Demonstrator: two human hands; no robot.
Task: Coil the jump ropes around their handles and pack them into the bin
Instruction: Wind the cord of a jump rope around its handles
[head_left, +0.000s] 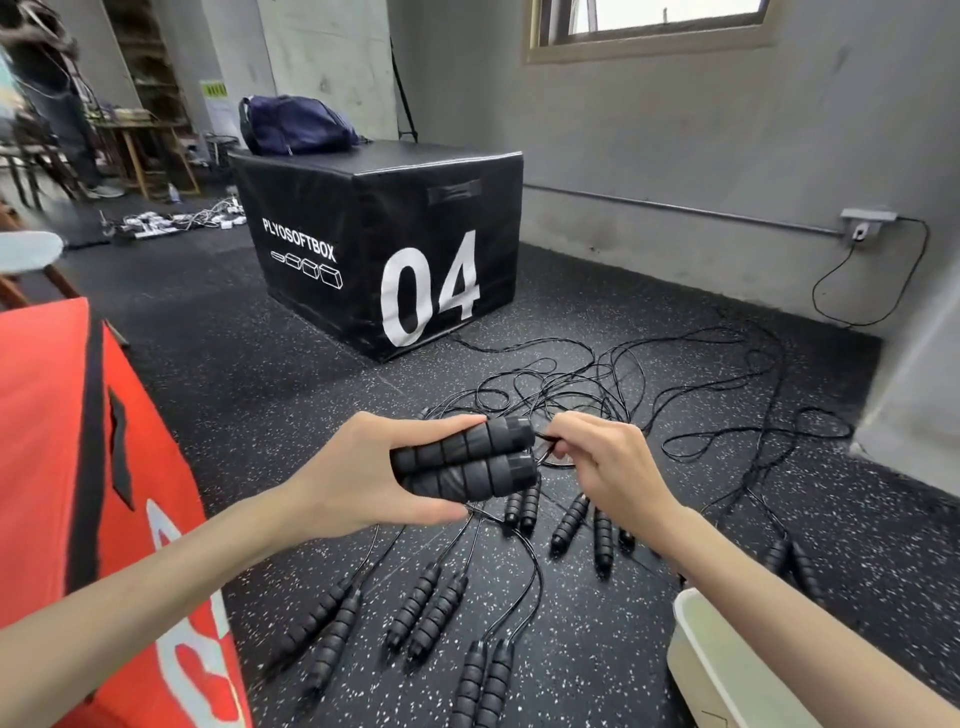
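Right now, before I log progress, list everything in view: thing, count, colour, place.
held handles: two, black, gripped side by side
loose handles: several pairs, black, floor below hands
cords: tangled, black, floor beyond hands
bin: one, white, lower right
plyo box: one, black, marked 04, ahead
bag: one, navy, atop plyo box
red box: one, left
left hand: grips held handles
right hand: pinches cord at handle ends

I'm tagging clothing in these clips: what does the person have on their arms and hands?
Nothing visible. Both forearms are bare as far as the frame shows, with no sleeves, watch or bands. The left hand and right hand wear no gloves, and no rings show on the fingers.
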